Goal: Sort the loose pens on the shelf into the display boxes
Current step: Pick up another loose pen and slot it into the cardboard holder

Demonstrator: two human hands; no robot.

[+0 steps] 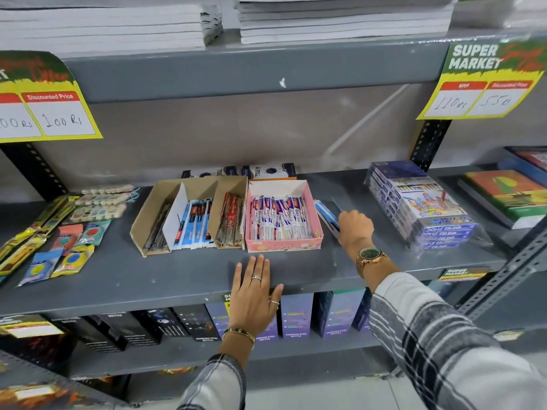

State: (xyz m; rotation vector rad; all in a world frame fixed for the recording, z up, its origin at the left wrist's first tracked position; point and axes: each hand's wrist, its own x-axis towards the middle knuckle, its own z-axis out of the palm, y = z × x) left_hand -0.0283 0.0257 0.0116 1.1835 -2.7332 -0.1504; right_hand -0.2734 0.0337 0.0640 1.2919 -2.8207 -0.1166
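On the grey shelf (183,279) stand a brown cardboard display box (149,216) with dividers, holding dark, blue-white and red packed pens, and a pink box (284,242) full of white-blue packed pens. Just right of the pink box lie loose blue-white packed pens (325,216). My right hand (355,227) is closed around them, fingers curled, with a thin blue pen tip sticking up above the knuckles. My left hand (254,287) rests flat on the shelf's front edge, fingers spread, holding nothing.
Eraser and pencil packs (63,238) lie at the shelf's left. A wrapped stack of colour-pencil boxes (420,208) sits right of my right hand. Notebooks (506,193) are farther right. Two dark boxes (266,170) stand behind the display boxes. Price cards hang from the shelf above.
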